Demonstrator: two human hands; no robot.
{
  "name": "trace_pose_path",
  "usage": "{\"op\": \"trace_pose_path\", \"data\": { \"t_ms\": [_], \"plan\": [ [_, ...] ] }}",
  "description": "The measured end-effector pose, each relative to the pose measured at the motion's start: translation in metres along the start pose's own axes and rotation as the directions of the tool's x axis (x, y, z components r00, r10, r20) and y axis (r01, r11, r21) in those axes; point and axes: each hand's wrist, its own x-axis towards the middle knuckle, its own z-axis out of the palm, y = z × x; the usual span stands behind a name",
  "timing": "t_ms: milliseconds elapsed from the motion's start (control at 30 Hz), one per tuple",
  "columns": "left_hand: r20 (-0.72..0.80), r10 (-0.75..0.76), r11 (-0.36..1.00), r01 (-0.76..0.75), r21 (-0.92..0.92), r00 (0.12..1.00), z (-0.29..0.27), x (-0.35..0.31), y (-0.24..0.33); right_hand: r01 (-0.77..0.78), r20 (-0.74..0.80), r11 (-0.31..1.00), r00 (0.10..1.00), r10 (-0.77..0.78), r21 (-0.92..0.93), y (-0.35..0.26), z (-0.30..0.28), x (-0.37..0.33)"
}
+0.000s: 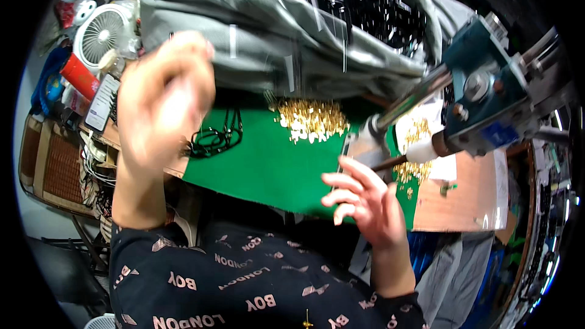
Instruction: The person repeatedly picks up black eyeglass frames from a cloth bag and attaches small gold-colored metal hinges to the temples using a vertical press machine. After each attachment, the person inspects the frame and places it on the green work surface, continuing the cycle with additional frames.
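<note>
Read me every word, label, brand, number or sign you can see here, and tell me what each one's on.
Shirt: large pale lettering, readable, but I won't copy it out.
Phone: screen text too small to read.
Machine: blue label, any writing too blurred to read.
Elsewhere: nothing clear enough to read.

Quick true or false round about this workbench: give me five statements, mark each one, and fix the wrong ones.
1. Small gold pieces are heaped on the green mat. True.
2. The right hand is clenched into a tight fist. False: it is open.
3. The left hand is blurred. True.
4. The black cords lie right of the gold pieces. False: they lie to their left.
5. A white fan shows at upper left. True.
</note>
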Motion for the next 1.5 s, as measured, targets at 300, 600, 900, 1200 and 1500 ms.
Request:
{"op": "trace_pose_path", "data": {
  "t_ms": [300,600,900,1200,1500],
  "plan": [
    [-0.376,-0.522,0.850,0.503,-0.154,0.766,0.061,-0.109,0.032,-0.363,-0.135,0.931,0.924,0.357,-0.027,0.027,0.001,0.034],
    [0.036,-0.633,0.343,0.323,-0.882,0.773,0.029,-0.125,0.045,0.038,0.045,-0.029,0.963,-0.264,-0.999,0.051,-0.031,0.112],
    [0.134,-0.651,0.375,0.470,-0.799,0.747,0.030,-0.133,0.046,0.042,0.177,-0.608,0.970,-0.164,-0.793,0.090,-0.017,0.127],
    [0.502,-0.659,0.113,0.734,-0.669,0.559,0.066,-0.088,0.043,0.166,-0.075,0.761,0.960,-0.272,-0.627,0.014,0.011,0.077],
    [0.559,-0.527,0.131,0.711,-0.691,0.640,0.106,-0.075,0.044,0.278,0.021,0.675,0.932,-0.362,-0.683,0.010,0.017,0.021]
  ]
}}
